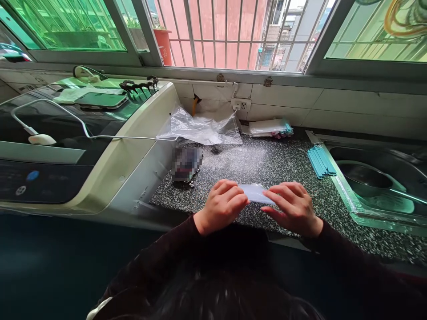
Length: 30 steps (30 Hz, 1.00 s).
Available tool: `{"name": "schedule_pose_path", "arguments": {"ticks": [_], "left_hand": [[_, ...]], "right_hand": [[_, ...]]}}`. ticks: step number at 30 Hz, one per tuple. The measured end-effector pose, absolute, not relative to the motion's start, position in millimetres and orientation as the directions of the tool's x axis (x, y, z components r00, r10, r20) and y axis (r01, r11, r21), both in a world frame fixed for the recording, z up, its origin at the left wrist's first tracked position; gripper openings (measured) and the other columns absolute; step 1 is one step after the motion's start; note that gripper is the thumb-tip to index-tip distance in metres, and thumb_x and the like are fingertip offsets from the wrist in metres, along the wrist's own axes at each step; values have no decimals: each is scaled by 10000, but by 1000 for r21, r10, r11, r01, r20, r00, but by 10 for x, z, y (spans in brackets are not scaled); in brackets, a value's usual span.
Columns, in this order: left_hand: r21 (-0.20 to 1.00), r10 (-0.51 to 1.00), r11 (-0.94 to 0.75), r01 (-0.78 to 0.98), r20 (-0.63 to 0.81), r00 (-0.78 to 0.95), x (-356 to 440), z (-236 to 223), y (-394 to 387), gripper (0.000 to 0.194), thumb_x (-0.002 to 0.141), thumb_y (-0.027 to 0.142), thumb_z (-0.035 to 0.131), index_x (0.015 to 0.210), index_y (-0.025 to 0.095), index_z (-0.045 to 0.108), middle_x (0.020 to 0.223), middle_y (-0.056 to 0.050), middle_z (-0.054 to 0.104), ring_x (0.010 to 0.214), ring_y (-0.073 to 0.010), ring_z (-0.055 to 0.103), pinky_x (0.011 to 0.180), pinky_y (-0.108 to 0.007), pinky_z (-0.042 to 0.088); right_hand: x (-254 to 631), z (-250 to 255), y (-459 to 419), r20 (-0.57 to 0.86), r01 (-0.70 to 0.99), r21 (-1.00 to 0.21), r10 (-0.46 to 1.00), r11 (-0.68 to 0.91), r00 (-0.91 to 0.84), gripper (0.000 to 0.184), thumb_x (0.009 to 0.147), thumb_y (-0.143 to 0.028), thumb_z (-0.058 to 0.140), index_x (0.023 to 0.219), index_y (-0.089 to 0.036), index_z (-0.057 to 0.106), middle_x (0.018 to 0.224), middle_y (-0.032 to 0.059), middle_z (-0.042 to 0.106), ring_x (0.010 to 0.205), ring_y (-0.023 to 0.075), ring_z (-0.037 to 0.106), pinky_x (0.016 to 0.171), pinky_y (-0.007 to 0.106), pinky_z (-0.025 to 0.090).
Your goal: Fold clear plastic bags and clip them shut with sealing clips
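A small, flat, translucent white plastic sleeve (255, 194) is held level just above or on the near edge of the speckled counter. My left hand (223, 205) is closed on its left end, fingers curled over and thumb underneath. At the other end, my right hand (292, 208) has its fingers stretched across the sleeve's edge, with the thumb apart below them. A fan of turquoise strips (320, 162) lies by the sink, to the right of my hands. Against the wall, a stack of clear sleeves (267, 128) shows turquoise pieces at its right end.
A crumpled clear plastic bag (207, 126) and a blurred-out dark object (187, 164) are on the counter's left. A washing machine (133, 146) stands left, bearing a phone (102, 100), a black claw clip (140, 85) and a white cable. The sink (350, 195) holds a dark pan (363, 178).
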State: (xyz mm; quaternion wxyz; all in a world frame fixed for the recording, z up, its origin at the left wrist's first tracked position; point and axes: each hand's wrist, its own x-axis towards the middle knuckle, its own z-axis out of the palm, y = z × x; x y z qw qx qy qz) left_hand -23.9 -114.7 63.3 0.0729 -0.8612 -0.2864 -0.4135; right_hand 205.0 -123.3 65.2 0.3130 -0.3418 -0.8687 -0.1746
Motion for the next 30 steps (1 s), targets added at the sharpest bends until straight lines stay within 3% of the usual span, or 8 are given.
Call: {"name": "schedule_pose_path", "arguments": {"ticks": [2, 5, 9, 14, 19, 24, 30], "left_hand": [[124, 432, -838, 531, 746, 507, -181, 687, -1140, 130, 851, 244, 513, 739, 203, 565, 741, -3, 658, 811, -145, 558, 803, -306, 409], [204, 469, -829, 520, 760, 449, -199, 745, -1100, 155, 843, 296, 534, 729, 195, 566, 717, -13, 649, 803, -150, 555, 782, -308, 421], [302, 529, -805, 511, 757, 385, -323, 786, -1009, 135, 846, 278, 520, 773, 183, 582, 748, -37, 647, 759, -153, 544, 750, -323, 449], [381, 569, -794, 474, 740, 358, -400, 889, -927, 169, 868, 209, 472, 733, 164, 563, 697, -36, 608, 697, -136, 507, 679, -298, 443], [517, 668, -744, 423, 567, 482, -382, 1188, -867, 180, 840, 265, 521, 707, 157, 578, 661, -12, 575, 650, -113, 502, 620, -258, 427], [841, 837, -487, 237, 372, 401, -307, 1270, -690, 197, 760, 339, 599, 744, 144, 579, 700, -10, 590, 636, -98, 509, 560, -222, 403], [982, 956, -181, 48, 164, 244, -185, 819, -324, 345, 644, 461, 648, 662, 133, 543, 591, 32, 493, 564, -74, 420, 533, -208, 320]], "right_hand": [[1914, 709, -1213, 641, 670, 40, 495, 741, -586, 112, 825, -303, 570, 867, -244, 656, 780, 20, 657, 785, 160, 529, 718, 316, 378], [1817, 781, -1164, 646, 615, -116, 530, 780, -549, 150, 847, -223, 522, 777, -231, 654, 679, 10, 629, 684, 136, 505, 663, 304, 390], [1822, 869, -1118, 684, 533, -361, 606, 765, -407, 143, 838, -240, 535, 740, -211, 635, 681, 30, 610, 659, 147, 502, 613, 312, 421], [1815, 916, -1099, 595, 483, -584, 749, 652, -291, 219, 846, -290, 528, 654, -195, 577, 665, 28, 568, 650, 142, 508, 605, 307, 437], [1779, 1057, -1004, 508, 375, -730, 821, 571, -261, 202, 783, -387, 597, 780, -185, 601, 711, 20, 581, 662, 130, 517, 594, 282, 450], [1747, 1056, -779, 483, 236, -826, 859, 512, -173, 204, 764, -369, 616, 684, -181, 602, 612, -13, 555, 551, 91, 471, 500, 242, 404], [1862, 695, -495, 443, 221, -871, 896, 439, -33, 210, 713, -375, 653, 682, -169, 628, 633, 1, 586, 560, 97, 482, 512, 244, 399]]}}
